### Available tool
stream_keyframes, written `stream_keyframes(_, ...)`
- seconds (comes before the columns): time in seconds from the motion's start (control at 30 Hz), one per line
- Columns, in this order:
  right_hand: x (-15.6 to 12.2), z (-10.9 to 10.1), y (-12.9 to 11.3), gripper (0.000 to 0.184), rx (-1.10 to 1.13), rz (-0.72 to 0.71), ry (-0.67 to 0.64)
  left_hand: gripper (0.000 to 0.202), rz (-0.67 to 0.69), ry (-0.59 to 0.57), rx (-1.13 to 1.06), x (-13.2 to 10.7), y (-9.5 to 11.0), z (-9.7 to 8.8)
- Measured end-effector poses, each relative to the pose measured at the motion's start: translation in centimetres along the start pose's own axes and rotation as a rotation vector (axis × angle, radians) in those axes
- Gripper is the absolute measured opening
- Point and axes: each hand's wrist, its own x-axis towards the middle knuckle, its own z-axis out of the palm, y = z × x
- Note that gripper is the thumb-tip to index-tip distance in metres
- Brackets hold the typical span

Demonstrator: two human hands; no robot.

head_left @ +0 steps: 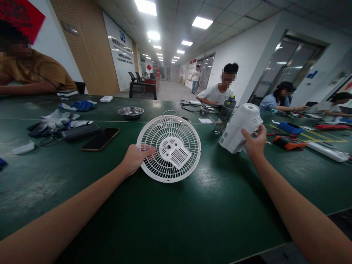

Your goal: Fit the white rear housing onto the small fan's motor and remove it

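Left hand (135,158) closed on the near-left rim of the white fan grille (168,148), fingers hooked through the ribs, thumb on the outer ring; grille tilted up off the desk (192,220), resting on its lower edge just ahead of that hand. Right hand (255,142) wrapped around the white motor housing (239,128), lifted clear of the desk, vented end pointing up and away. Grille and housing apart, a clear gap between the two hands.

Best handled by keeping the grille braced against the desk and gripping the ring, not the thin ribs, which look likely to flex. Housing better held low on the body for control of its angle. Possibly a cable trailing under the right hand, too blurred to say.

Beyond the left hand: a steel bowl (131,111). Further left of it: a dark phone (100,139) and a black case (80,132). Past the right hand: a bottle (226,113) and an orange tool (289,142)
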Motion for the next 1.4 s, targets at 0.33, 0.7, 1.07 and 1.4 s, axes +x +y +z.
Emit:
stream_keyframes(0.33, -5.7, 2.8, -6.9, 0.084, -0.172, -0.214, -0.138, 0.023, 0.014, 0.002, -0.02, 0.4, -0.5, -0.1)
stream_keyframes(0.7, -11.6, 10.5, -8.8, 0.069, -0.656, 0.002, -0.75, 0.017, 0.008, 0.007, -0.047, 0.3, -0.4, 0.1)
stream_keyframes(1.07, -12.5, 8.7, -12.1, 0.051, -0.044, 0.05, -0.689, 0.018, 0.04, 0.028, -0.007, 0.0, -0.2, 0.0)
stream_keyframes(1.4, -18.0, 8.1, -17.7, 0.034, 0.897, 0.933, -1.134, 0.019, 0.298, 0.135, 0.146, -0.6, -0.1, 0.1)
